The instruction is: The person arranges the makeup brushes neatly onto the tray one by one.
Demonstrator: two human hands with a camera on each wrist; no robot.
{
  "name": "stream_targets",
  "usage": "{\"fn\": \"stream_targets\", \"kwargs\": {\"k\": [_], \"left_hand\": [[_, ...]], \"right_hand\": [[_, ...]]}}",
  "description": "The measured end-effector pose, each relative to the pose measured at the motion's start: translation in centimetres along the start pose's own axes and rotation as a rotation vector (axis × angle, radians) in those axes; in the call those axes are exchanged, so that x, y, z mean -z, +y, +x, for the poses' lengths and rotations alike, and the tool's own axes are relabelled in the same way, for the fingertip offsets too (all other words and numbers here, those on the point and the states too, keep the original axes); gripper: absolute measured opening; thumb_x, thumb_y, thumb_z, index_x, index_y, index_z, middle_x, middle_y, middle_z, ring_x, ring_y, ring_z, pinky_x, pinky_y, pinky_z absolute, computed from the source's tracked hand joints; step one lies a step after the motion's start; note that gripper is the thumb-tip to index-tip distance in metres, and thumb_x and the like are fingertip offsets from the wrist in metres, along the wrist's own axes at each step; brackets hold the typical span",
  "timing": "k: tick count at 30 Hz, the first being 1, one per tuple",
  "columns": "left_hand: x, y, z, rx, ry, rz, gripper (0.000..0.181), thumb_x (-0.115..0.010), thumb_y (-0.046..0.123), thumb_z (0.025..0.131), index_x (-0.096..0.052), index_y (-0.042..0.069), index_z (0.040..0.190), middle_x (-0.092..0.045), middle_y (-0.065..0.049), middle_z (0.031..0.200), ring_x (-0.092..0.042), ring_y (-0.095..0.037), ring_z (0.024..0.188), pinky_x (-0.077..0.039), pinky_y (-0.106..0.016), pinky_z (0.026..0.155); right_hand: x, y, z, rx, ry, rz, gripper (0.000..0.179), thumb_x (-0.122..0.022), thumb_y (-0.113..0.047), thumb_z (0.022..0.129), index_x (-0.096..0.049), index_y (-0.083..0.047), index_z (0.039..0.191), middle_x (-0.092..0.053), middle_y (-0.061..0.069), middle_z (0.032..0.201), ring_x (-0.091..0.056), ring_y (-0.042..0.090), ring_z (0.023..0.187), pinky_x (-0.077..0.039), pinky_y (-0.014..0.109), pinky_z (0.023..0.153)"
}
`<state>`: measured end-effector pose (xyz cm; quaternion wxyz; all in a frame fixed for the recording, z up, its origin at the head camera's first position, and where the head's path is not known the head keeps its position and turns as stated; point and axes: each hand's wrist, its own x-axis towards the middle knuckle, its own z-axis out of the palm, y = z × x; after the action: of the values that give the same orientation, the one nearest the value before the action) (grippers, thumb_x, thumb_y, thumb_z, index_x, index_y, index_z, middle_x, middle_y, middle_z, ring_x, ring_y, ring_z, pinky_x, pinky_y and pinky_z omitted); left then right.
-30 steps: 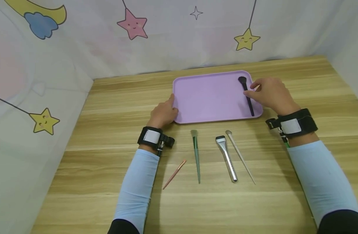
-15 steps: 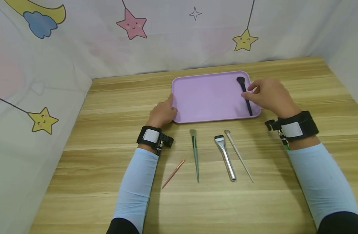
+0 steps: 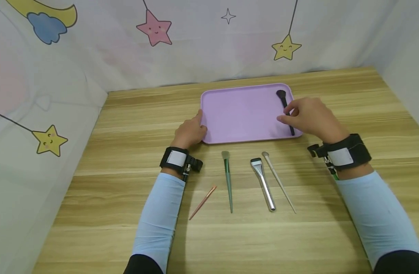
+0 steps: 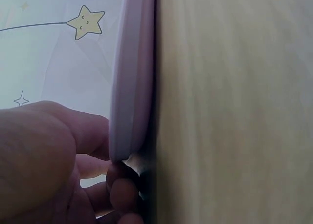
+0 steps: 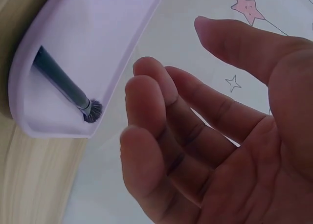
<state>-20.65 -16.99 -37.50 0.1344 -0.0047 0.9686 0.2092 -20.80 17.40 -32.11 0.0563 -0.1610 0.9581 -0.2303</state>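
A lilac tray [image 3: 243,114] lies near the back of the wooden table. Its left front corner is between the thumb and curled fingers of my left hand [image 3: 190,133], which holds the rim; the left wrist view shows the thumb [image 4: 90,131] against the tray's side. Along the tray's right end rests a black makeup brush [image 3: 282,97], bristles toward the back. My right hand [image 3: 312,118] hovers over that end, partly covering the brush handle. In the right wrist view its fingers [image 5: 146,106] are loosely bent, apart from the thumb, and hold nothing.
In front of the tray lie a small copper-pink brush [image 3: 203,203], a green brush [image 3: 228,179], a silver flat-headed brush [image 3: 263,184] and a thin pale brush [image 3: 279,180]. Behind the table hangs a white curtain [image 3: 195,57] printed with stars.
My right hand has shifted a little left and nearer to me, over the tray's right end. The black brush stays on the tray, and my left hand stays at the corner.
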Motion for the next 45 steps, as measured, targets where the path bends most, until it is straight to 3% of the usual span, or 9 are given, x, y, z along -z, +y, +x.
{"fn": "stream_targets", "kwargs": {"k": [19,26,35,45], "left_hand": [[-0.6,-0.3,0.1,-0.005,-0.010,-0.005,0.069,-0.043,0.026,0.102,-0.015,0.014,0.163,-0.052,-0.017,0.142,-0.054,-0.030,0.078,-0.039,-0.037,0.064],[-0.6,-0.2,0.2,-0.009,0.002,0.008,0.069,-0.043,0.026,0.101,-0.015,0.014,0.163,-0.052,-0.017,0.144,-0.056,-0.031,0.087,-0.041,-0.038,0.067],[-0.5,-0.1,0.2,-0.008,0.008,0.001,0.069,-0.043,0.025,0.101,-0.016,0.014,0.163,-0.055,-0.017,0.136,-0.049,-0.026,0.070,-0.038,-0.037,0.061],[-0.2,-0.2,0.3,-0.004,0.014,0.006,0.070,-0.043,0.026,0.101,-0.016,0.014,0.163,-0.055,-0.017,0.137,-0.050,-0.026,0.070,-0.038,-0.037,0.061]], "right_hand": [[-1.0,-0.3,-1.8,0.023,-0.086,0.005,0.040,-0.073,-0.034,0.092,-0.074,0.004,0.105,-0.070,0.012,0.088,-0.060,0.026,0.078,-0.047,0.041,0.065],[-1.1,-0.6,-1.9,0.031,-0.167,-0.010,0.036,-0.074,-0.034,0.092,-0.076,0.000,0.103,-0.069,0.007,0.083,-0.059,0.025,0.079,-0.046,0.039,0.065],[-1.2,-0.9,-2.0,0.072,-0.242,-0.031,0.037,-0.075,-0.036,0.091,-0.076,0.000,0.099,-0.069,0.006,0.083,-0.060,0.020,0.070,-0.049,0.038,0.063],[-1.8,-1.7,-2.1,0.112,-0.318,-0.043,0.034,-0.074,-0.034,0.093,-0.077,-0.001,0.098,-0.069,0.003,0.080,-0.059,0.017,0.065,-0.050,0.035,0.060]]}}
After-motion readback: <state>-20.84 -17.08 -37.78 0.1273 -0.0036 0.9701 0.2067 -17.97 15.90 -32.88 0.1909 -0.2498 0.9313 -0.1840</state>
